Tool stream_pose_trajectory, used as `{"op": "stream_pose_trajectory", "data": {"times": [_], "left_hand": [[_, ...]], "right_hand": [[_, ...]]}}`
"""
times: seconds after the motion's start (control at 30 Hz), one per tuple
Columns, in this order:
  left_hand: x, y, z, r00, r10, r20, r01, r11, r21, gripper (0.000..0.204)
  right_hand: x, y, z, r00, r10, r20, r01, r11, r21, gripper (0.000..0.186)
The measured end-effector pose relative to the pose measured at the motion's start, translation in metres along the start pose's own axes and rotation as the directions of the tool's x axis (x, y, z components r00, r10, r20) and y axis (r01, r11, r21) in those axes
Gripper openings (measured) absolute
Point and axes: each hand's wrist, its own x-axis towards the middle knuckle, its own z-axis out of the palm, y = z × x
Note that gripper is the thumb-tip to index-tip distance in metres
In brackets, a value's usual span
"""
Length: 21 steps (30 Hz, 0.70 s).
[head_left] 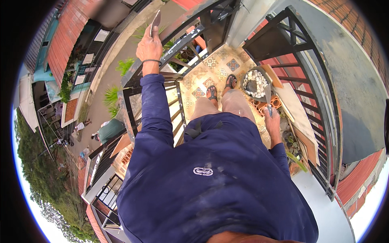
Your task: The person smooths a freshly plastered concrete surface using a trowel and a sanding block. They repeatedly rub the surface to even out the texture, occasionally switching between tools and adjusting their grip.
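My left hand (149, 48) is raised beside the black metal railing (190, 36). Its fingers are closed around a thin, flat, grey-brown plate with a pale edge (155, 23); the exact kind is unclear. Lower on the other side, my right hand (273, 121) grips the handle of a pointed trowel (268, 95). The trowel blade points away from me, at the right rim of a round dark tub (245, 87). Whitish lumps (259, 75) ring the inside of this tub, with a grey patch in the middle.
Patterned tiles (221, 65) cover the narrow balcony floor under my sandalled feet. Orange hollow bricks (275, 102) and boards (298, 109) lie at the right, beside another black railing (306, 95). Beyond the left railing, a street (101, 105) lies far below, with a person in green (110, 130).
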Motion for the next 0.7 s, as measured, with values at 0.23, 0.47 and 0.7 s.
{"op": "stream_pose_trajectory", "data": {"times": [0.23, 0.47, 0.7], "left_hand": [[0.000, 0.010, 0.007, 0.997, -0.073, -0.025, 0.076, 0.979, 0.191, 0.050], [-0.002, 0.017, 0.014, 0.987, -0.144, -0.076, 0.158, 0.958, 0.240, 0.049], [-0.003, 0.014, 0.013, 0.980, -0.180, -0.090, 0.196, 0.953, 0.233, 0.052]], "right_hand": [[0.087, -0.069, 0.009, 0.994, -0.004, 0.106, -0.018, 0.979, 0.203, 0.041], [0.194, -0.158, -0.007, 0.974, -0.065, 0.217, 0.006, 0.964, 0.265, 0.031], [0.274, -0.216, -0.020, 0.920, 0.049, 0.390, -0.258, 0.823, 0.505, 0.023]]}}
